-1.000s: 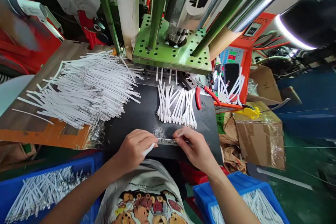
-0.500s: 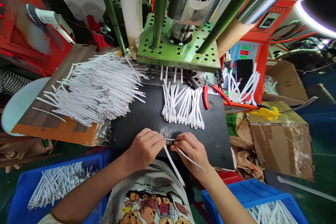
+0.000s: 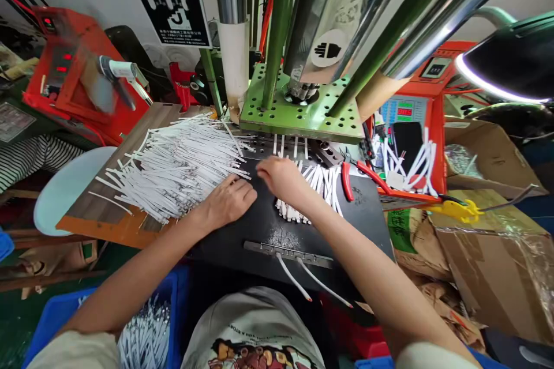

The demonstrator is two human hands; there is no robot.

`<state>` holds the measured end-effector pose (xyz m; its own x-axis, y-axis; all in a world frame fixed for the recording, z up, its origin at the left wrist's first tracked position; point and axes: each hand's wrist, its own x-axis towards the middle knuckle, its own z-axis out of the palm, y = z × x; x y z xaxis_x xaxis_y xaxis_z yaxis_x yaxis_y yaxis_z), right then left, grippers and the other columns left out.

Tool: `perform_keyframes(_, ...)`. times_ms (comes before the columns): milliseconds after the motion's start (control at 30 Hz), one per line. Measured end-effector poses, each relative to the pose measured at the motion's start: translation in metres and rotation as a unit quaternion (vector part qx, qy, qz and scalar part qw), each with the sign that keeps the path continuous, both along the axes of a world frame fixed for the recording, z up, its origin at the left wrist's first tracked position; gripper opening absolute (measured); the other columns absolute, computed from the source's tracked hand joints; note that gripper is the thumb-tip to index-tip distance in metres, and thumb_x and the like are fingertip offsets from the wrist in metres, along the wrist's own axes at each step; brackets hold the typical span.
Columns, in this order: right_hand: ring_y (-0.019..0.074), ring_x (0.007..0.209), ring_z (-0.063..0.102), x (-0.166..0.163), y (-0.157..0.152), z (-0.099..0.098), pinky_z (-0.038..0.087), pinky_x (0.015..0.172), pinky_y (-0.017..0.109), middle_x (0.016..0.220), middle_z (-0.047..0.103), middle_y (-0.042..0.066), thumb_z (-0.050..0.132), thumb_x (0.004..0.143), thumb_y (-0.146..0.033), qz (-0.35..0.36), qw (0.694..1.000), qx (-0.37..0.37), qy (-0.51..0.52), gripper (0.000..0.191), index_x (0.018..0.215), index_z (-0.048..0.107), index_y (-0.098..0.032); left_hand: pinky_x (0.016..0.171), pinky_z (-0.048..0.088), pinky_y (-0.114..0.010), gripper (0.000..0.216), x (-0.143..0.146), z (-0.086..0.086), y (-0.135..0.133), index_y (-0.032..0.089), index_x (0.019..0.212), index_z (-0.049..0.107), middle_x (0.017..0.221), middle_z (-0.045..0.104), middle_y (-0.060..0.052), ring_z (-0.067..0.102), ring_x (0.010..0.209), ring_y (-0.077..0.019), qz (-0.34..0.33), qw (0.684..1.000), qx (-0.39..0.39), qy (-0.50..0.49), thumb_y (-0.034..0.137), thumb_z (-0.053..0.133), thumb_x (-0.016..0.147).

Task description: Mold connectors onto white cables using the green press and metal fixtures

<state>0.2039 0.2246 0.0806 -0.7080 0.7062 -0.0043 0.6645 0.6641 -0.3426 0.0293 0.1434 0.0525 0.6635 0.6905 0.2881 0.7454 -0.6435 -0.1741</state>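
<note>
Both my arms reached forward over the black mat [image 3: 253, 230]. My left hand [image 3: 231, 199] lay palm down at the mat's far left edge with its fingers bent onto the ends of the big pile of white cables [image 3: 182, 167], while my right hand [image 3: 279, 176] hung palm down at the mat's far edge, partly over the small bundle of cables [image 3: 324, 181]. Both sets of fingertips were tucked out of sight, so I could not tell whether either hand gripped a cable. At the mat's near edge sat a metal strip [image 3: 268, 248] with two white cables [image 3: 293, 278] trailing toward me.

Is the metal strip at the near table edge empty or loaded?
Loaded: two white cables stick out of the metal strip on its near side.
</note>
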Motion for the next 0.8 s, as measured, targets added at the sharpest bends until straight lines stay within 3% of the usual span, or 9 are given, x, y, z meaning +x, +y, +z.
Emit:
perform_keyframes(133, 0.0252, 0.095, 0.066, -0.066, 0.033, -0.014, 0.045, 0.078, 0.03, 0.102, 0.07, 0.014, 0.048, 0.095, -0.014, -0.027, 1.0, 0.004, -0.015, 0.022, 0.106, 0.066, -0.013, 0.082, 0.049, -0.033, 0.018, 0.015, 0.026, -0.034, 0.016, 0.083, 0.056, 0.083, 0.065, -0.003, 0.059, 0.077, -0.0147, -0.075, 0.982, -0.051, -0.164, 0.01, 0.046, 0.096)
perform_keyframes(233, 0.0272, 0.092, 0.067, -0.073, 0.032, -0.014, 0.045, 0.075, 0.032, 0.099, 0.071, 0.015, 0.047, 0.091, -0.008, -0.028, 0.999, -0.001, -0.024, 0.027, 0.114, 0.062, -0.011, 0.076, 0.05, -0.025, 0.019, 0.018, 0.043, -0.055, 0.018, 0.093, 0.061, 0.09, 0.065, -0.003, 0.061, 0.082, -0.0124, -0.046, 0.954, -0.108, -0.277, 0.006, 0.046, 0.095)
perform_keyframes(333, 0.0282, 0.094, 0.065, -0.033, 0.008, -0.009, 0.044, 0.077, 0.033, 0.1, 0.069, 0.016, 0.047, 0.09, -0.007, -0.021, 0.999, 0.01, -0.037, 0.024, 0.106, 0.064, -0.011, 0.082, 0.051, -0.02, 0.029, 0.014, 0.042, -0.069, 0.022, 0.112, 0.062, 0.099, 0.066, -0.002, 0.065, 0.09, -0.0097, 0.059, 0.89, -0.196, -0.408, 0.006, 0.044, 0.097)
perform_keyframes(400, 0.0259, 0.09, 0.065, 0.011, -0.018, -0.005, 0.044, 0.074, 0.031, 0.094, 0.068, 0.013, 0.05, 0.091, -0.01, -0.015, 1.0, 0.003, -0.023, 0.017, 0.093, 0.066, -0.014, 0.082, 0.053, -0.019, 0.033, 0.012, 0.029, -0.078, 0.026, 0.12, 0.061, 0.1, 0.067, -0.001, 0.067, 0.09, -0.0087, 0.111, 0.826, -0.254, -0.491, 0.007, 0.046, 0.097)
perform_keyframes(467, 0.0206, 0.08, 0.066, 0.059, -0.051, -0.004, 0.044, 0.069, 0.028, 0.083, 0.068, 0.007, 0.055, 0.093, -0.015, -0.017, 0.998, -0.04, 0.038, 0.014, 0.083, 0.065, -0.017, 0.076, 0.055, -0.018, 0.033, 0.014, 0.012, -0.088, 0.028, 0.12, 0.063, 0.099, 0.067, 0.0, 0.068, 0.085, -0.0085, 0.131, 0.785, -0.279, -0.537, 0.008, 0.051, 0.096)
perform_keyframes(533, 0.0156, 0.073, 0.066, 0.099, -0.085, -0.01, 0.046, 0.066, 0.024, 0.078, 0.069, 0.002, 0.058, 0.094, -0.019, -0.048, 0.986, -0.092, 0.132, 0.012, 0.084, 0.065, -0.019, 0.071, 0.056, -0.016, 0.031, 0.021, -0.006, -0.096, 0.027, 0.113, 0.067, 0.1, 0.065, 0.0, 0.068, 0.081, -0.008, 0.127, 0.79, -0.258, -0.542, 0.006, 0.056, 0.092)
perform_keyframes(633, 0.0146, 0.082, 0.069, 0.134, -0.128, -0.031, 0.053, 0.074, 0.024, 0.089, 0.072, 0.001, 0.059, 0.094, -0.018, -0.087, 0.959, -0.096, 0.251, 0.006, 0.093, 0.064, -0.021, 0.075, 0.056, -0.02, 0.026, 0.036, -0.023, -0.103, 0.022, 0.106, 0.069, 0.101, 0.066, -0.002, 0.067, 0.085, -0.0098, 0.083, 0.842, -0.199, -0.495, 0.004, 0.06, 0.09)
perform_keyframes(800, 0.0172, 0.092, 0.068, 0.136, -0.161, -0.055, 0.057, 0.079, 0.03, 0.097, 0.071, 0.006, 0.057, 0.093, -0.013, -0.104, 0.95, -0.005, 0.293, 0.012, 0.099, 0.064, -0.022, 0.083, 0.053, -0.028, 0.014, 0.053, -0.027, -0.101, 0.018, 0.099, 0.064, 0.093, 0.072, -0.003, 0.067, 0.09, -0.0149, 0.031, 0.892, -0.157, -0.423, 0.009, 0.065, 0.089)
